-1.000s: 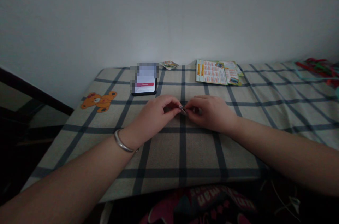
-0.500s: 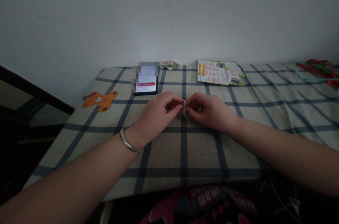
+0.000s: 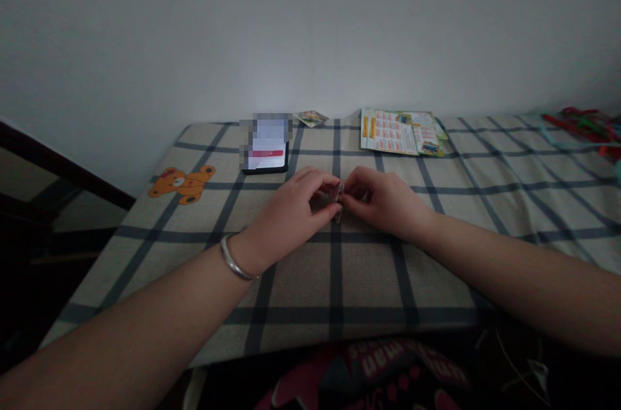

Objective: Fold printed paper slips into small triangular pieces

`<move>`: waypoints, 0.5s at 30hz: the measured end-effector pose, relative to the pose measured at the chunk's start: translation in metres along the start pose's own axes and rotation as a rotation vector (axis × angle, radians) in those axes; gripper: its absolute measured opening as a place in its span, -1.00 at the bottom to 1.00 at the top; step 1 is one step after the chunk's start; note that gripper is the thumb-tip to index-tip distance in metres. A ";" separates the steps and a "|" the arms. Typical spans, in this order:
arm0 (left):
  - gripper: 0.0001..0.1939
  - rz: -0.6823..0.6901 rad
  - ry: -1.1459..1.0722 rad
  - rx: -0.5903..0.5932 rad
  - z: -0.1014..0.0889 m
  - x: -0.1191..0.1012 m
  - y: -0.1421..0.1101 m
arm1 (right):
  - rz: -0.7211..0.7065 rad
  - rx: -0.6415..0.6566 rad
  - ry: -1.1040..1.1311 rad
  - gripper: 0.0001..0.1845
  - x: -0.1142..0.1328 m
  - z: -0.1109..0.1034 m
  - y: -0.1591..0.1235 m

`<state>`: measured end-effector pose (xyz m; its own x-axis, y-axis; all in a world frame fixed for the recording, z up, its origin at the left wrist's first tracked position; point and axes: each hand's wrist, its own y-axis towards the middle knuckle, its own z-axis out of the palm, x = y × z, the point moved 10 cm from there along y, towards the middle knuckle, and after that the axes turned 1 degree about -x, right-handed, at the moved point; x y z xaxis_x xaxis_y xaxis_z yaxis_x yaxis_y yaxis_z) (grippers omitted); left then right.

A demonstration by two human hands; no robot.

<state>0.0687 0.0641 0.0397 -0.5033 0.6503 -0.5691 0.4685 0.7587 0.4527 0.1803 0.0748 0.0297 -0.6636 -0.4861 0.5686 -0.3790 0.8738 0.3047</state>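
Between my fingertips, just above the middle of the cloth, is a small pale piece of folded paper (image 3: 339, 193), mostly covered by the fingers. My right hand (image 3: 383, 202) pinches its right side between thumb and forefinger. On the other side, my left hand (image 3: 295, 206) has its fingertips and thumb on the paper, the thumb lower and a gap showing behind them. A silver bangle (image 3: 233, 260) circles my left wrist.
A checked tablecloth (image 3: 301, 280) covers the table. Toward the wall lie a lit phone (image 3: 268, 161), a small folded printed paper (image 3: 312, 118) and several printed sheets (image 3: 391, 133). An orange bear picture (image 3: 184, 185) is at left; red and green strips (image 3: 582, 125) lie far right.
My left thumb and forefinger have spread further apart around the paper, the thumb shifting slightly down. The right hand keeps its pinch almost in place. The things on the table have not moved.
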 end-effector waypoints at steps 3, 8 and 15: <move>-0.76 0.004 0.012 0.003 0.000 -0.001 0.001 | -0.002 0.006 -0.012 -0.86 0.001 0.000 0.000; -0.79 0.012 0.016 0.014 -0.002 -0.001 0.001 | 0.005 0.016 -0.070 -0.86 0.001 0.000 0.000; -0.84 0.027 -0.004 0.107 0.000 0.001 0.002 | -0.080 0.018 -0.171 -0.87 0.005 -0.003 -0.001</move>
<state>0.0687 0.0666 0.0400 -0.4868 0.6700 -0.5605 0.5568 0.7324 0.3919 0.1793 0.0716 0.0343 -0.7304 -0.5503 0.4046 -0.4455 0.8328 0.3287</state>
